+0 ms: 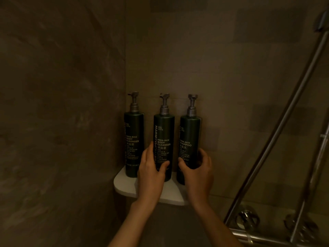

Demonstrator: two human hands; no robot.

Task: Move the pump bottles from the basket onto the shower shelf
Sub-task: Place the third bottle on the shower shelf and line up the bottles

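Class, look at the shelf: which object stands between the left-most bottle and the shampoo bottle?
In the head view, the middle body cleanser bottle stands between the left bottle and the shampoo bottle, gripped by the left hand.

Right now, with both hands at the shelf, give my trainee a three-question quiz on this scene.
1. How many pump bottles stand on the white corner shelf?
2. True or false: the left hand grips the shampoo bottle.
3. Which bottle is untouched? A) left body cleanser bottle B) middle body cleanser bottle C) shampoo bottle

Key: 1. Three. 2. False; it holds the middle body cleanser bottle, and the right hand holds the shampoo bottle. 3. A.
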